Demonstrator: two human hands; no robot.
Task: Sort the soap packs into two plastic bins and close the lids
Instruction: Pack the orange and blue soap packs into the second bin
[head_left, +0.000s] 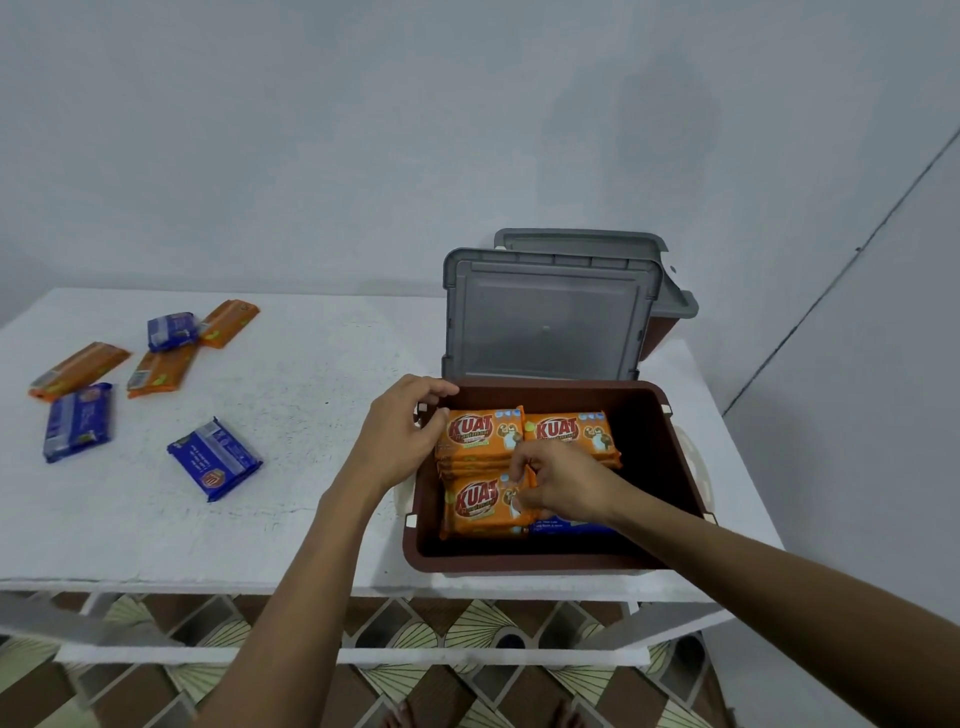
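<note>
A brown plastic bin (670, 457) stands open on the white table, its grey lid (545, 312) tipped up behind it. Inside lie several orange soap packs (480, 434), and a blue pack (576, 527) shows under my right wrist. My left hand (402, 431) grips the bin's left rim, fingers curled over the edge. My right hand (561, 480) is inside the bin and pinches the edge of the front orange pack (478, 506). A second brown bin (662, 332) with an open grey lid stands behind the first. Loose orange packs (156, 371) and blue packs (215, 460) lie on the table's left.
The white table (311, 415) stands against a pale wall, its front edge just below the bin. Patterned floor tiles (441, 691) show under the table's lower shelf (363, 652). The loose packs are scattered at the far left, well apart from the bins.
</note>
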